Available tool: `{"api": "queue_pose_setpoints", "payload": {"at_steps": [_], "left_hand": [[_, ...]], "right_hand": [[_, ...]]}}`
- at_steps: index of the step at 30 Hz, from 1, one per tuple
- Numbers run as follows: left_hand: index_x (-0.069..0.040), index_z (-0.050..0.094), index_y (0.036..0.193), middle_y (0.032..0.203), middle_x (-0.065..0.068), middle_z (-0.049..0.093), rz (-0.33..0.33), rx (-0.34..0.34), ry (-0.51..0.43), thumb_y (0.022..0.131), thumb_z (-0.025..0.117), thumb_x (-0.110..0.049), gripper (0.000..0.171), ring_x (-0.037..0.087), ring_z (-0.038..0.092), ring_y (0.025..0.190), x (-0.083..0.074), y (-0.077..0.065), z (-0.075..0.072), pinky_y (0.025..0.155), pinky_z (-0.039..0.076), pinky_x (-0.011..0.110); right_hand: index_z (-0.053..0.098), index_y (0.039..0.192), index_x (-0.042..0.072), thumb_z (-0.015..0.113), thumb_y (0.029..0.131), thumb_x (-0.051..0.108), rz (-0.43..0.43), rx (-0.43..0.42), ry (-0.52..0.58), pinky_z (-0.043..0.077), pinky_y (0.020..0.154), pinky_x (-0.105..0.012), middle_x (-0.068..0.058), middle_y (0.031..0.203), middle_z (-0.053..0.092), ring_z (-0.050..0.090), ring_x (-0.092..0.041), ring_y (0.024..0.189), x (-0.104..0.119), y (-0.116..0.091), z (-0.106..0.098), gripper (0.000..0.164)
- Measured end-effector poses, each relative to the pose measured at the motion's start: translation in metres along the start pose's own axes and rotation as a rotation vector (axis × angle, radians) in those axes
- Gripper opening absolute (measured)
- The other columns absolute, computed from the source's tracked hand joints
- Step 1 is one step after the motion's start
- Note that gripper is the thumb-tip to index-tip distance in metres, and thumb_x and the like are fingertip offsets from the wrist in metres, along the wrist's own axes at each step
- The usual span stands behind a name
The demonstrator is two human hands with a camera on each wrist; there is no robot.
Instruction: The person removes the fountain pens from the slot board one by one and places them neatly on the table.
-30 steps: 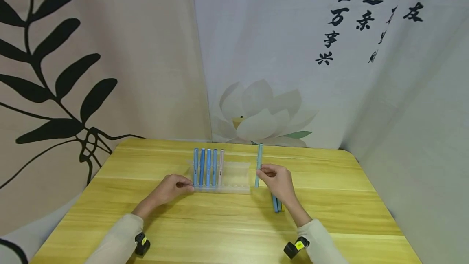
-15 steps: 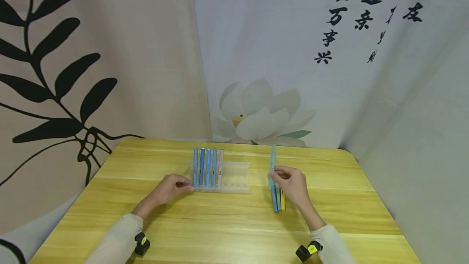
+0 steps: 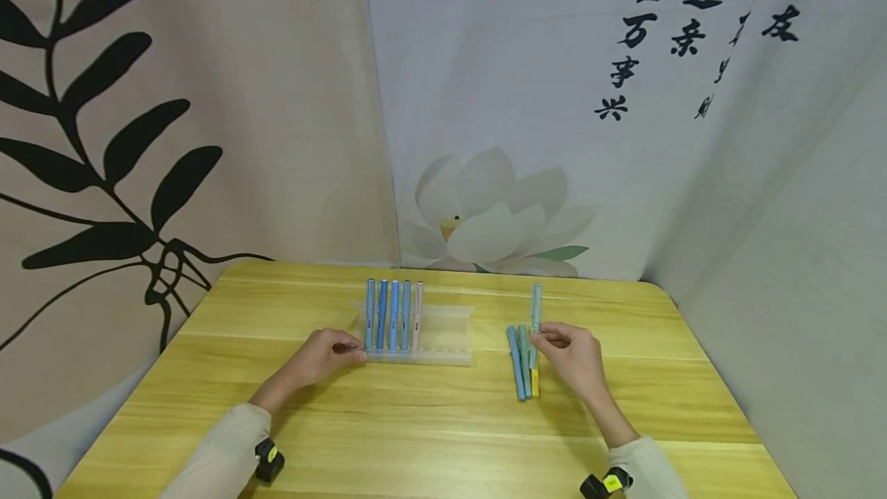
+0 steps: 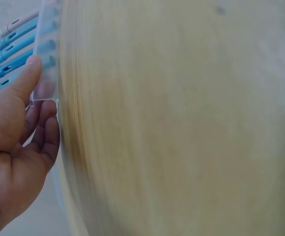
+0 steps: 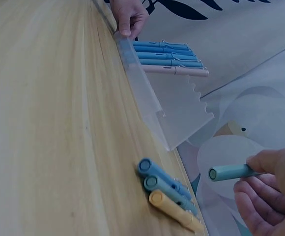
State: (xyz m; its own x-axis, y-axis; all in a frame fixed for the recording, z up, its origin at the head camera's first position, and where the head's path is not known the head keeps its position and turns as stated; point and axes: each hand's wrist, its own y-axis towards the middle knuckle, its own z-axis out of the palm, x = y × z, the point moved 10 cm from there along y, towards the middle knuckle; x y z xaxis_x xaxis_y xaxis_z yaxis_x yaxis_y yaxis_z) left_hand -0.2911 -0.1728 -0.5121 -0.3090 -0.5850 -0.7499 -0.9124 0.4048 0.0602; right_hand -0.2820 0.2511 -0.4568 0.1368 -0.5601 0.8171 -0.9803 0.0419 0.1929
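Note:
A clear plastic pen rack [image 3: 446,333] stands on the table, with several blue pens [image 3: 394,318] and one pink pen [image 3: 418,318] side by side in its left part. My left hand [image 3: 326,356] grips the rack's left front corner; in the left wrist view the thumb [image 4: 28,78] presses its front wall. My right hand [image 3: 577,359] pinches a mint-green pen [image 3: 537,305] between thumb and fingers, off the table. Just below that pen lie a blue pen [image 3: 516,364], a green pen [image 3: 524,368] and a yellow pen [image 3: 535,386], the yellow one partly hidden in the head view.
The wooden table [image 3: 416,430] runs back to a curtain [image 3: 291,137] printed with leaves, a lotus and writing. Notches [image 5: 196,91] line the rack's upper edge, seen in the right wrist view. Each wrist wears a small black camera [image 3: 269,460].
My right hand has carried the mint-green pen rightward and a little nearer, from beside the rack to over the loose pens. The left hand and rack have stayed put.

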Motion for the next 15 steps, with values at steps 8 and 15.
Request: {"api": "queue_pose_setpoints", "payload": {"at_steps": [8, 15], "left_hand": [[-0.014, 0.079, 0.103, 0.092, -0.005, 0.073, 0.003, 0.001, -0.003, 0.097, 0.072, -0.029, 0.018, 0.010, 0.059, 0.077, 0.002, 0.000, 0.000, 0.069, 0.052, 0.025], [-0.013, 0.079, 0.103, 0.092, -0.005, 0.073, 0.020, 0.006, -0.009, 0.097, 0.072, -0.027, 0.017, 0.009, 0.060, 0.077, -0.001, -0.001, 0.000, 0.070, 0.052, 0.026]], "right_hand": [[0.078, 0.112, 0.006, 0.079, 0.092, 0.027, 0.050, -0.004, -0.032, 0.058, 0.075, -0.028, -0.007, 0.099, 0.078, 0.074, -0.021, 0.090, -0.017, -0.005, -0.010, 0.029], [0.079, 0.110, 0.007, 0.079, 0.091, 0.026, 0.094, -0.009, -0.082, 0.058, 0.075, -0.034, -0.008, 0.098, 0.078, 0.074, -0.023, 0.090, -0.033, -0.009, -0.015, 0.027]]}}
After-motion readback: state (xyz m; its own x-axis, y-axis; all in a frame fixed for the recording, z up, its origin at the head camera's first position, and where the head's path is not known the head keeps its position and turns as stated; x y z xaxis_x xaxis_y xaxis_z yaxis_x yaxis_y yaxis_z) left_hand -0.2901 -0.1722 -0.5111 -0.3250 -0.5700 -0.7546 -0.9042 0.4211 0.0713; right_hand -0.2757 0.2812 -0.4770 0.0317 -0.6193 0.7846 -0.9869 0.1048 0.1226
